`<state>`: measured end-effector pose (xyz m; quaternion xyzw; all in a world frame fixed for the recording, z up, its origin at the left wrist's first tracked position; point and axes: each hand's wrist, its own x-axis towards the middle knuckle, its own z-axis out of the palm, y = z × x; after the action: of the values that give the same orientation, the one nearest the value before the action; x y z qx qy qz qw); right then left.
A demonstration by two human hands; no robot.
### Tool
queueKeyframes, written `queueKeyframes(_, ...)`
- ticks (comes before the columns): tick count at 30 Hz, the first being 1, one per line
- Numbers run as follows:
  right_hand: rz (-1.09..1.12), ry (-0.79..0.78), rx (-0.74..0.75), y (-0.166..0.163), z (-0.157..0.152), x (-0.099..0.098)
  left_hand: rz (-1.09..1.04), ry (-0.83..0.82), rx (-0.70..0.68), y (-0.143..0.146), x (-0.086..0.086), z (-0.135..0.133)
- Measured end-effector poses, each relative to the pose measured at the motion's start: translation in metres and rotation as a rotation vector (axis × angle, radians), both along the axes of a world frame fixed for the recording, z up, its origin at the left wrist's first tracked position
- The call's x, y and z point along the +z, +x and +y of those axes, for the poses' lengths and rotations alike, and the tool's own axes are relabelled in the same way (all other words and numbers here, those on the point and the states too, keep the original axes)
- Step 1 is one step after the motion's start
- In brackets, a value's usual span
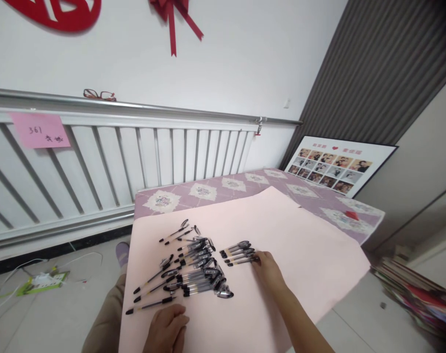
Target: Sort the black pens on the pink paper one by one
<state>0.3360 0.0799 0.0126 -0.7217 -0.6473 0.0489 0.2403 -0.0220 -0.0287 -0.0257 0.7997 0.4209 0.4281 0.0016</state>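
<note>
Many black-capped clear gel pens lie in a loose pile on a pale pink sheet, several splayed apart on the left side. To the right of the pile, a smaller row of pens lies side by side. My right hand closes its fingertips on the clip end of the nearest pen in that row. Below the pile my left hand rests on the sheet with curled fingers and nothing visible in them, close to a single pen.
The sheet covers a table with a purple patterned cloth. A photo board leans at the back right, and a small red item lies on the cloth. A radiator lines the wall. A power strip and stacked papers are below.
</note>
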Motion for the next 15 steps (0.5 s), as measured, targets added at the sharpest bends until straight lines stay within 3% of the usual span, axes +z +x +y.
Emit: queueKeyframes(15,0.061,0.045,0.045,0.0026,0.0116,-0.0012,0.146,0.063,-0.068,-0.0068,0.0067,0.0057)
